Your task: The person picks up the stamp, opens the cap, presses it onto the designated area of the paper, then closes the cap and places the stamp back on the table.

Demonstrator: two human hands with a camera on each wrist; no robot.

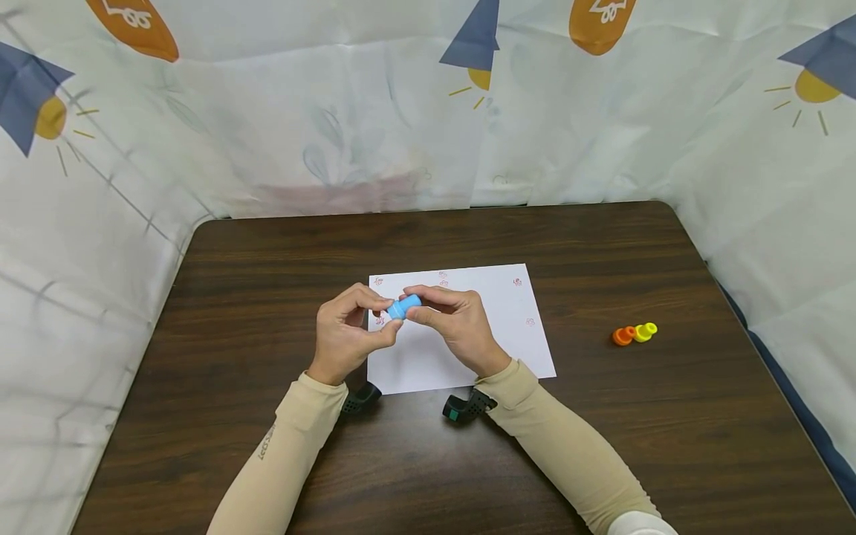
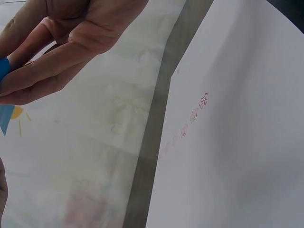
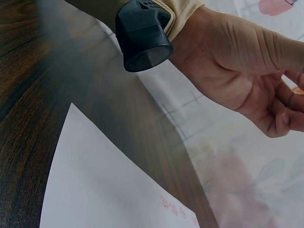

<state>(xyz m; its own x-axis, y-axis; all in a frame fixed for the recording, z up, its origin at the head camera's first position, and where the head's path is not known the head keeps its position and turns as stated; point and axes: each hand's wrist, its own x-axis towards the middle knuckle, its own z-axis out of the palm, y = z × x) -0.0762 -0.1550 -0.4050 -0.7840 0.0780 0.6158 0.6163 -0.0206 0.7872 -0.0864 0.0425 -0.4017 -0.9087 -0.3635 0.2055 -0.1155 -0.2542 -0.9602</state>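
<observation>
Left hand (image 1: 343,332) and right hand (image 1: 463,325) pinch blue stamp (image 1: 405,306) over paper (image 1: 461,360) — likely capping or uncapping; next probably needs steady opposed force.

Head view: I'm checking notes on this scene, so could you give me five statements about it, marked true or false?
1. The left hand and the right hand both hold the blue piece. True.
2. The white sheet is blank. False: it bears small red marks.
3. The orange piece is beside the yellow piece on the brown table. True.
4. The orange and yellow pieces are left of the sheet. False: they are to its right.
5. Both forearms are bare. False: they are covered by beige sleeves.
</observation>
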